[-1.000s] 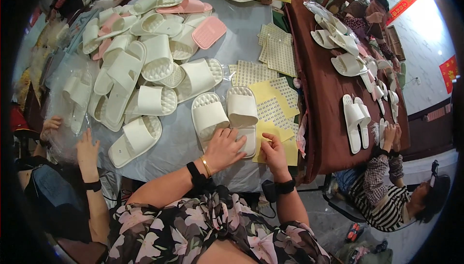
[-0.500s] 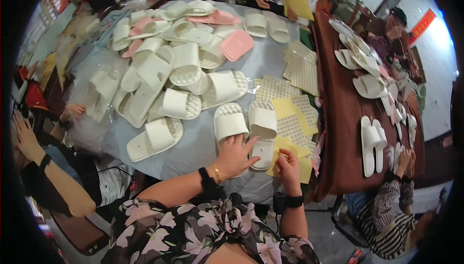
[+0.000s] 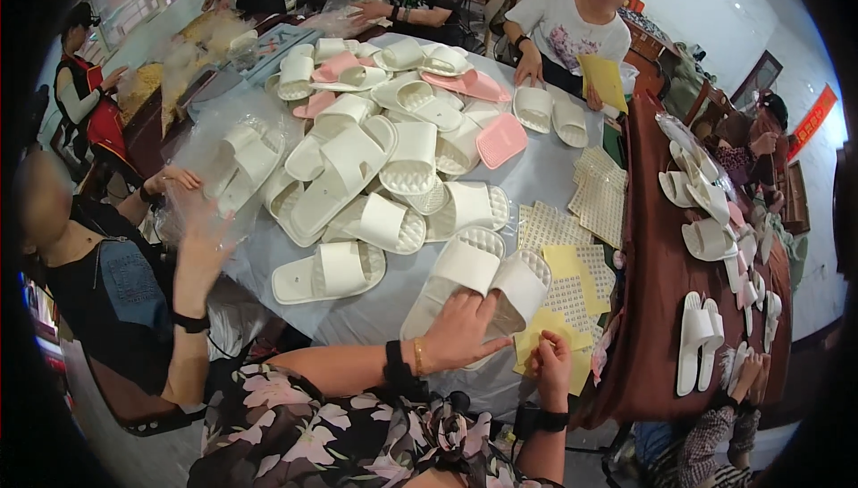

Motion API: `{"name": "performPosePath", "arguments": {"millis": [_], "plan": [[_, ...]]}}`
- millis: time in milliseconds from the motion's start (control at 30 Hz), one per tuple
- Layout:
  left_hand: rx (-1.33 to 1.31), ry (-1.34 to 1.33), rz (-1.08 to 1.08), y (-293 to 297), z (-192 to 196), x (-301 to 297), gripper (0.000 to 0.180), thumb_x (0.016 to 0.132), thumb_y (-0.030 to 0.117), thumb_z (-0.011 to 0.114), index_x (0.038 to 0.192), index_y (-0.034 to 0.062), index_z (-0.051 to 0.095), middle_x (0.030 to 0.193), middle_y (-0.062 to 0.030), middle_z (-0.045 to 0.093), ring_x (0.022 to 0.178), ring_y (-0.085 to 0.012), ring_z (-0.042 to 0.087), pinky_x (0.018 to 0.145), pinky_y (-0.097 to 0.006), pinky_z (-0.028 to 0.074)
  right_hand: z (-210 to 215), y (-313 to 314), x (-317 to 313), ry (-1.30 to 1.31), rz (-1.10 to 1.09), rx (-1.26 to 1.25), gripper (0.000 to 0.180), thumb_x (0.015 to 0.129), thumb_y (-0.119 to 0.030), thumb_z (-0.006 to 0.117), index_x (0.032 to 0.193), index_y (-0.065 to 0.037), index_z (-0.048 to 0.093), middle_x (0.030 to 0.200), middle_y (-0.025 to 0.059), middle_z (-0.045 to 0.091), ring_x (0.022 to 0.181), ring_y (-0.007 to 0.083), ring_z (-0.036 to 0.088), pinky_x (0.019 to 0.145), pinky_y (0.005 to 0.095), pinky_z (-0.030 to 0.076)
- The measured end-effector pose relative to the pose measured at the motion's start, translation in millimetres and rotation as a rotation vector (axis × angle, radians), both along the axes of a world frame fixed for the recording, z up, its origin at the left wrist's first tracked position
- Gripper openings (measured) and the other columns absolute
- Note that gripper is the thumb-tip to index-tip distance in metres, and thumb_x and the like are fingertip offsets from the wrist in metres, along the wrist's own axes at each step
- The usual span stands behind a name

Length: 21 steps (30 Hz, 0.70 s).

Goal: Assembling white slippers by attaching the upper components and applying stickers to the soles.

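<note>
Two white slippers lie side by side in front of me, the left slipper (image 3: 466, 259) and the right slipper (image 3: 520, 284), with toes pointing away. My left hand (image 3: 460, 332) rests over the heel of the right slipper. Its fingers are stretched out and its thumb points right. Beside it, my right hand (image 3: 550, 359) is curled with thumb and finger pinched above a yellow sticker sheet (image 3: 581, 334). Whatever the pinch holds is too small to make out. Printed sticker sheets (image 3: 567, 300) with yellow backing lie just beyond this hand.
A heap of white slippers (image 3: 353, 171), with pink slippers (image 3: 502, 139) among them, covers the table's middle. At left a co-worker's hand (image 3: 204, 251) is by a clear plastic bag (image 3: 246, 144). Across, another person holds a yellow sheet (image 3: 603, 81). A brown-covered table (image 3: 657, 309) with slippers stands right.
My view has tilted up. My left hand has shifted from the left slipper to the right one, and the two slippers now overlap. The co-worker at left has reached toward the plastic bag.
</note>
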<state>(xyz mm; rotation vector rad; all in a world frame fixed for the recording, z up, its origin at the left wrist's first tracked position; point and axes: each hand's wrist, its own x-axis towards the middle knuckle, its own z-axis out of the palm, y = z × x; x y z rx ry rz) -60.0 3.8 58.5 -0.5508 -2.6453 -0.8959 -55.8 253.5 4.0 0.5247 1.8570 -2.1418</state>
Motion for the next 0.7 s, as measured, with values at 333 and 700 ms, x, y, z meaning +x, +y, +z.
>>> {"name": "performPosePath", "arguments": {"millis": [333, 700], "plan": [[-0.154, 0.091, 0.445, -163, 118, -146, 0.066, 0.084, 0.044, 0.068, 0.132, 0.0004, 0.052, 0.107, -0.0289, 0.059, 0.103, -0.0405, 0.057, 0.090, -0.049, 0.046, -5, 1, 0, 0.027, 0.004, 0.015, 0.028, 0.097, -0.014, 0.057, 0.122, -0.002, 0.052, 0.072, 0.0033, 0.059, 0.049, 0.0065, 0.048, 0.040, 0.0203, 0.036], [-0.211, 0.108, -0.074, -41, -4, -58, 0.061, 0.081, 0.035, 0.074, 0.131, 0.0055, 0.056, 0.143, -0.0210, 0.046, 0.138, -0.0423, 0.035, 0.111, -0.054, 0.030, -2, -1, -2, -0.013, 0.029, 0.042, 0.030, 0.096, -0.014, 0.057, 0.122, 0.000, 0.055, 0.077, 0.0045, 0.058, 0.059, 0.0107, 0.053, 0.051, 0.0253, 0.041]]}}
